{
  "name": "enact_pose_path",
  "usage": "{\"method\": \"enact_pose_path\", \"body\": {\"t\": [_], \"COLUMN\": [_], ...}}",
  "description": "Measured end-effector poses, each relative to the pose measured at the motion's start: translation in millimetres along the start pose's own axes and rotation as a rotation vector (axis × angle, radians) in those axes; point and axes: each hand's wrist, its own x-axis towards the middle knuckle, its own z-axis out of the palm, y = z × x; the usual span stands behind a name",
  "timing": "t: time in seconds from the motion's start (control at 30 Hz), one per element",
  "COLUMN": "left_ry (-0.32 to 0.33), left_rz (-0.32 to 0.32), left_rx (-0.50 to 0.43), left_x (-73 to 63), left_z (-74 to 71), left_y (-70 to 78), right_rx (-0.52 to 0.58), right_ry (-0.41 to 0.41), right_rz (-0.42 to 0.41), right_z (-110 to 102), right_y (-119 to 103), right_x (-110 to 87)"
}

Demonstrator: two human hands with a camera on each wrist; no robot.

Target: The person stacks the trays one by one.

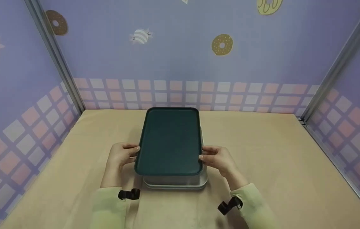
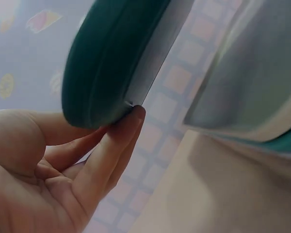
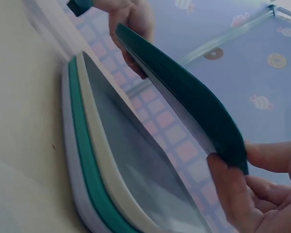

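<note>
A dark green rectangular lid (image 1: pixel 169 140) is held up above a greyish box (image 1: pixel 173 180) on the table. My left hand (image 1: pixel 121 156) pinches the lid's left edge between thumb and fingers, and my right hand (image 1: pixel 218 158) pinches its right edge. In the right wrist view, the lid (image 3: pixel 184 97) is apart from the box (image 3: pixel 136 136), with a gap between them. A pale underside shows beneath the lid (image 2: pixel 111 58) in the left wrist view. Cream, green and pale bands ring the foot of the box. Most of its top is hidden under the lid in the head view.
A beige cloth covers the table (image 1: pixel 262 143). Lilac walls (image 1: pixel 180 57) with printed sweets and checks stand behind and at both sides. Metal posts (image 1: pixel 56 57) rise at the back corners. Each sleeve carries a black wrist camera (image 1: pixel 230 205).
</note>
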Motion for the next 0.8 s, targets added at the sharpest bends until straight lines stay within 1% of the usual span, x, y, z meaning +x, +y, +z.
{"method": "enact_pose_path", "body": {"t": [0.07,0.17,0.33,0.43,0.57,0.8], "left_ry": [-0.007,-0.018,-0.05,-0.07,-0.077,-0.066], "left_rz": [0.003,-0.013,-0.033,-0.022,-0.007,0.003], "left_rx": [0.007,0.029,0.085,0.117,0.15,0.229], "left_x": [1.1,2.4,3.5,4.1,5.1,6.0], "left_z": [4.5,9.1,12.5,13.1,14.9,20.4], "left_y": [-1.1,-2.6,-5.8,-7.9,-10.2,-13.6], "right_rx": [-0.059,-0.138,-0.225,-0.264,-0.309,-0.371], "right_ry": [0.006,0.015,0.011,0.005,0.005,0.03], "right_rz": [-0.002,-0.004,-0.015,-0.028,-0.03,-0.006], "right_z": [-6.4,-13.5,-18.3,-18.7,-18.0,-17.3], "right_y": [0.6,2.5,6.0,7.9,9.8,11.6], "right_x": [0.6,0.6,0.8,1.9,2.8,3.3]}}
